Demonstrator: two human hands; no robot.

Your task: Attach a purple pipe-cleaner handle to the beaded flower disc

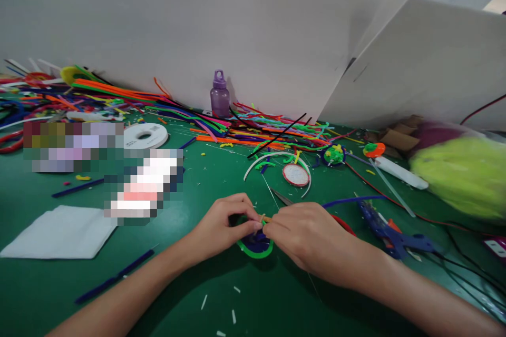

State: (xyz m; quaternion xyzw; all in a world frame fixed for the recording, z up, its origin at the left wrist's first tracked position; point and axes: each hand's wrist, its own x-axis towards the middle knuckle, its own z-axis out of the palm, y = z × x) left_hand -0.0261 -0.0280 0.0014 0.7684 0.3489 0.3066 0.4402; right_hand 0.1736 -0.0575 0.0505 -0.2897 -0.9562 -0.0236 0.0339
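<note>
both hands meet over the green table (166,284), just in front of the person. left hand (221,224) is closed in a pinch, thumb and fingertips pressed onto a small green ring (255,253) with a dark blue-purple middle, which lies on the mat right under the hands. right hand (304,234) is closed too, its fingertips pinching a short tan piece (265,218) at the ring's upper edge; whether that piece is wire or a pipe cleaner end is too small to tell.

as i judge it, the step in hand is fixing or twisting that short piece onto the ring, and the next move calls for a steady grip from the left hand while the right works the end tight.

containers are few. a purple bottle (220,96) stands upright with its cap on by the white board (197,26); its contents cannot be seen. a white spool (145,136) lies flat to the left. a blue glue gun (389,234) lies just right of the hands, and loose pipe cleaners (118,93) are heaped along the back.
</note>
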